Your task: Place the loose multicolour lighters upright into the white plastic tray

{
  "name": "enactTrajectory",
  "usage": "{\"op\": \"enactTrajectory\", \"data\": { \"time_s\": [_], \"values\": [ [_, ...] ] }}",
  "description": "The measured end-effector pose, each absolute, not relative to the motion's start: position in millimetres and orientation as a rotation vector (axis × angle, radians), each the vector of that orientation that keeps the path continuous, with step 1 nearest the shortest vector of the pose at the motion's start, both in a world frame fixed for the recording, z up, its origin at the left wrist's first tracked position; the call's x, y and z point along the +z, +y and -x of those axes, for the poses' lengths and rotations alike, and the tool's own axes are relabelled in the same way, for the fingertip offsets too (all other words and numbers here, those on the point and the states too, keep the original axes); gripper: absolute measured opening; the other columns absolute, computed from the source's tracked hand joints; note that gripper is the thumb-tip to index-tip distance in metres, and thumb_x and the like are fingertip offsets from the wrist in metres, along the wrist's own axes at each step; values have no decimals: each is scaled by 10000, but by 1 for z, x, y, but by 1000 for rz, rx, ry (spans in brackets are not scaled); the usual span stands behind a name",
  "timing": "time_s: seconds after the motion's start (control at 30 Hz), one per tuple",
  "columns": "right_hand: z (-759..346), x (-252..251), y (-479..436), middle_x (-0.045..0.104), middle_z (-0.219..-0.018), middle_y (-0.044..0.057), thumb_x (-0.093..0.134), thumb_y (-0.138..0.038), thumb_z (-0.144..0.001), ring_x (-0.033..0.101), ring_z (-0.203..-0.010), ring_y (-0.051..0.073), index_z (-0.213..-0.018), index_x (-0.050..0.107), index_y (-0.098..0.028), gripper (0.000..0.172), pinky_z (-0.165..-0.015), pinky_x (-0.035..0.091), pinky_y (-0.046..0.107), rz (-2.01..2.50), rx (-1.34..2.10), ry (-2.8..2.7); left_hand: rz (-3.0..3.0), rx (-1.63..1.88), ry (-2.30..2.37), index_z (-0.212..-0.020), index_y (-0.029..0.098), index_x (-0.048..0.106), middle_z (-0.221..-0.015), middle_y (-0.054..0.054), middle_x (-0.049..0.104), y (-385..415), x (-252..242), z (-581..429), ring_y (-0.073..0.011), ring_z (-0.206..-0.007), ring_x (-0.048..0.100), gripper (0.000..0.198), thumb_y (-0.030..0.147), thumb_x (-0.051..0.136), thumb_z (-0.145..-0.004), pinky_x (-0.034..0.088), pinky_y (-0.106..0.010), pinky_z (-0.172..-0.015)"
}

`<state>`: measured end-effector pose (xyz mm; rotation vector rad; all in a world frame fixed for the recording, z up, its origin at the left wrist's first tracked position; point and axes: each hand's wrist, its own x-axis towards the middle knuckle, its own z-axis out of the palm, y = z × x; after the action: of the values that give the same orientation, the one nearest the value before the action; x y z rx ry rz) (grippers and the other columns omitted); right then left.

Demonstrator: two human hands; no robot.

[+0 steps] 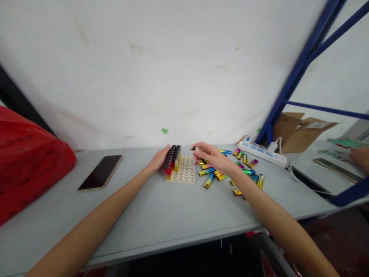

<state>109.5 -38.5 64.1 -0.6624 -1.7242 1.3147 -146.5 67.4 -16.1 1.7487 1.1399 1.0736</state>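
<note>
One lighter [194, 148] pinched near a partly filled white tray [186, 177].
Toward the back edge of the bench [161, 215], the right hand [210, 155] has its fingers closed on that lighter; the left hand [158, 159] sits against the tray's left side, fingertips too hidden for me to judge their grip. Loose lighters [210, 180] lie scattered rightward.

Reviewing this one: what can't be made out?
In the head view:
Left hand: fingers partly hidden by standing lighters.
Held lighter: mostly covered by right hand.
Loose lighters: some hidden by right forearm.
Red plastic bag: cut by left edge.
Co-worker's hand: blurred, cut by right edge.
</note>
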Motion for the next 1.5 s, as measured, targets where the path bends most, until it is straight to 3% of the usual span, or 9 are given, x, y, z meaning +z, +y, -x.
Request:
{"op": "enactTrajectory", "data": {
  "time_s": [0.17,0.27,0.4,0.53,0.7,0.9,1.23,1.5],
  "values": [
    [-83,35,-36,512,-740,-43,603,-570,-899,427,-513,69,-952,589,-196,378,-454,360,209,814,1230,-1728,-1732,1076,1123,-865,135,734,-852,-92,771,67,-17,146,-291,-871,672,803,854,379,-824,486,-402,-872],
    [-79,26,-42,469,-699,-67,533,-619,-917,332,-470,72,-999,531,-230,397,-392,234,199,882,1290,-1658,-1736,1081,1120,-848,134,729,-826,-84,765,66,-17,146,-278,-844,668,788,842,382,-835,481,-383,-852],
    [-73,19,-48,336,-594,-95,463,-624,-943,283,-467,91,-939,486,-243,381,-423,219,213,978,1168,-1673,-1723,1080,1128,-835,131,724,-811,-86,759,65,-16,146,-270,-818,661,798,849,376,-831,482,-370,-815],
    [-69,13,-48,324,-575,-67,501,-574,-933,316,-535,91,-661,398,-210,466,-498,216,242,1096,700,-1828,-1726,1084,1147,-841,128,718,-849,-91,762,65,-16,146,-278,-847,653,802,861,393,-810,481,-360,-793],
    [-67,10,-51,292,-522,-63,507,-489,-899,305,-526,88,-567,323,-212,469,-521,196,262,1223,489,-1809,-1733,1088,1169,-827,131,722,-840,-83,758,69,-18,147,-273,-842,643,821,881,390,-791,474,-351,-790],
    [-68,9,-50,339,-515,-53,453,-411,-845,334,-520,99,-558,346,-215,363,-526,201,265,1253,456,-1768,-1736,1086,1173,-807,132,710,-812,-87,746,69,-19,147,-266,-827,633,833,892,369,-788,471,-351,-780],
    [-67,10,-51,307,-524,-68,500,-449,-893,310,-529,91,-580,328,-211,429,-531,206,261,1206,452,-1816,-1741,1102,1142,-820,143,722,-834,-75,758,71,-21,148,-267,-849,646,780,851,394,-822,473,-350,-823],
    [-67,7,-50,361,-522,-61,481,-353,-865,352,-522,97,-586,368,-210,333,-534,218,263,1210,447,-1827,-1744,1094,1140,-817,141,713,-825,-74,752,71,-21,148,-271,-846,640,792,860,381,-818,471,-363,-850]
  ]
}}
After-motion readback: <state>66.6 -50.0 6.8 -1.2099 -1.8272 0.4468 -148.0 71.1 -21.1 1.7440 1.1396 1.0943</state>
